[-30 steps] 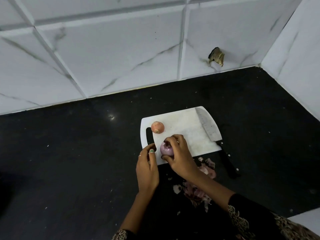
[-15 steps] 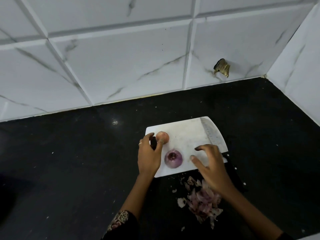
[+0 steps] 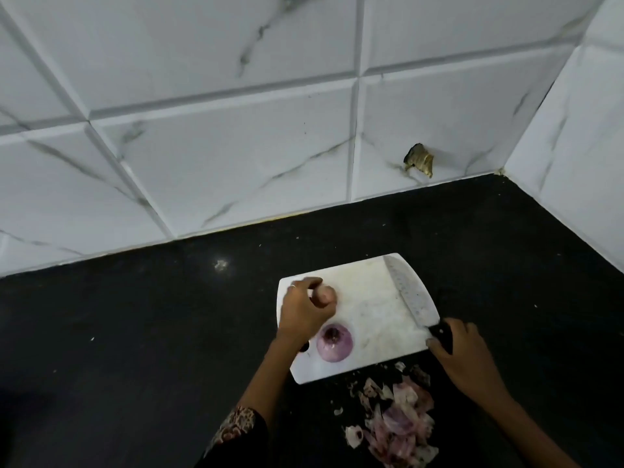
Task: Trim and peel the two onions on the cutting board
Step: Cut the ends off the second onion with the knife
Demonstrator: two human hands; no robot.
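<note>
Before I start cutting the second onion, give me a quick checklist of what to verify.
1. Left hand holds unpeeled onion: ok.
2. Right hand grips knife handle: ok.
3. Knife blade flat on cutting board, clear of fingers: ok.
4. Peeled onion out of cutting path: not ok, sits just beside the left hand.
5. Onion skins off the board: ok.

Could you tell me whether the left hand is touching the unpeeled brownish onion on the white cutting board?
Touching. The head view shows the left hand with fingers curled round the unpeeled brownish onion, no gap between them.
</note>
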